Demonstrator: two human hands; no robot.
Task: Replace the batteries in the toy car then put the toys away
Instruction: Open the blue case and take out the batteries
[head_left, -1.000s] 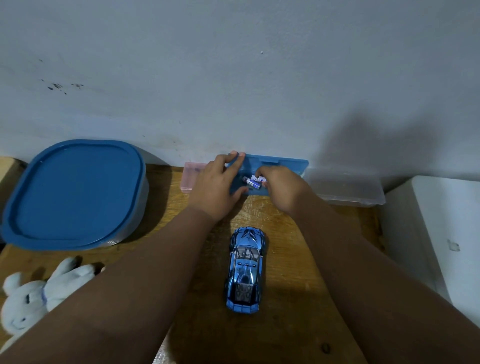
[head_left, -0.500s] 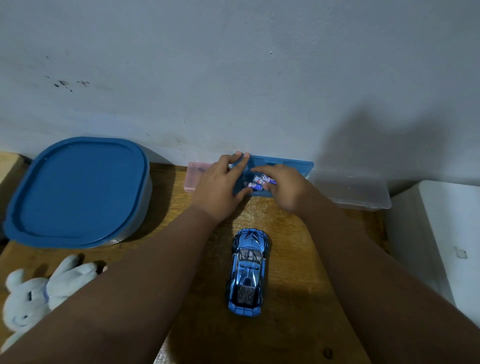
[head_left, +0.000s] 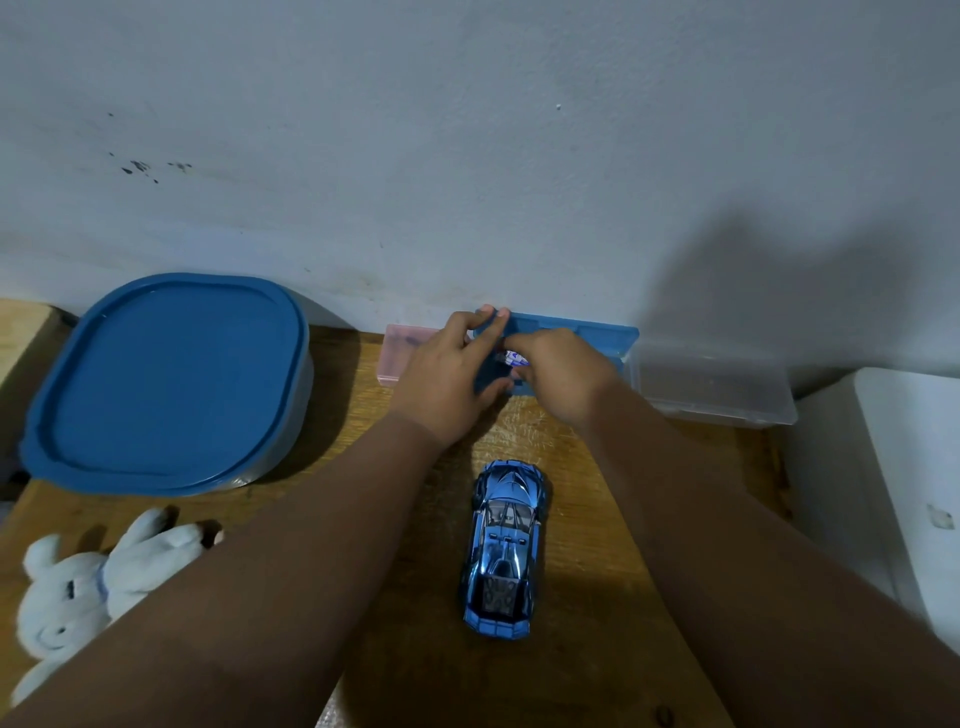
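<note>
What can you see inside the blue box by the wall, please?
Small batteries show inside the blue box, between the left hand gripping its end and the right hand pinching them. The hands cover the rest of its inside.

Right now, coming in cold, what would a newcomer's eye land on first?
The shiny blue toy car stands mid-table, nose toward the wall. Behind it, the left hand grips a small blue box against the wall while the right hand pinches batteries in it. A blue-lidded container sits at the left, a white plush rabbit in front of it.
</note>
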